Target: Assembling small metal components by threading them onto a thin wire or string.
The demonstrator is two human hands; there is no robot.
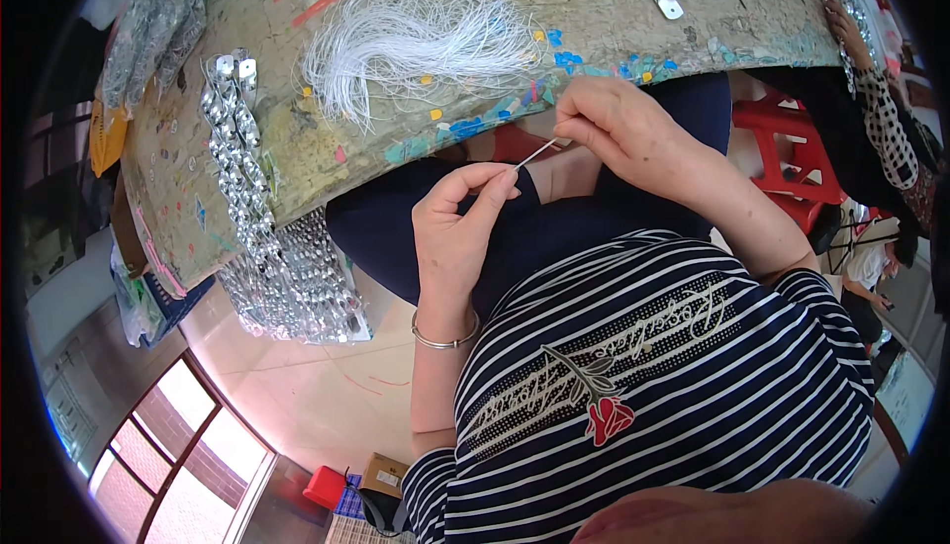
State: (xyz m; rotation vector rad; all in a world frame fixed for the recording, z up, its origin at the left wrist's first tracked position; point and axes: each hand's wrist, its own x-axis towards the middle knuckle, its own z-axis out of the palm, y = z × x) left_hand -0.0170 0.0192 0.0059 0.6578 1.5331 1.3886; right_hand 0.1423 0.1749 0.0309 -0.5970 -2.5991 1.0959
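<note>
My left hand (pixel 457 232) and my right hand (pixel 633 138) are raised over my lap, just off the table's near edge. A short length of white string (pixel 535 154) runs taut and slanting between them. The left thumb and forefinger pinch its lower end, and the right fingertips close on its upper end. Whether more string is tucked inside either hand is hidden. Beyond them, a loose bundle of fine white strings (pixel 421 45) lies spread on the worn table (pixel 584 10).
Shiny silver twisted strands (pixel 236 138) hang over the table's left edge, above more (pixel 297 282) in clear plastic. A small silver tag (pixel 666 0) lies at the far right. A red stool (pixel 787 153) stands to the right, near another person's hand (pixel 849 35) holding silver strands.
</note>
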